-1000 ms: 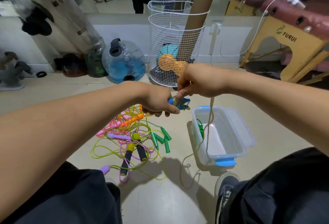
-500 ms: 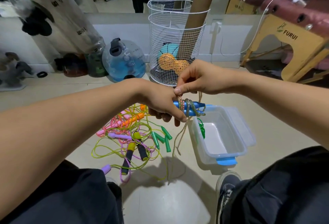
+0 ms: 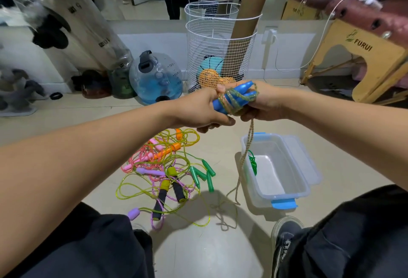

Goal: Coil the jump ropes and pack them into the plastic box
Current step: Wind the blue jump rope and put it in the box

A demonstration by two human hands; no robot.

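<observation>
Person seen from a head-worn camera: both forearms bare to the edge of the picture, with no sleeves in view; left hand and right hand bare. Dark navy trousers cover both legs. A dark lace-up shoe with white sole and white stitching shows at lower right.

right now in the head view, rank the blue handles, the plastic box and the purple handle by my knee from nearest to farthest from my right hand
1. Blue handles: held at the right hand, rope wound round them.
2. Plastic box: on the floor below that hand.
3. Purple handle: lower left, by the left knee, farthest.
</observation>
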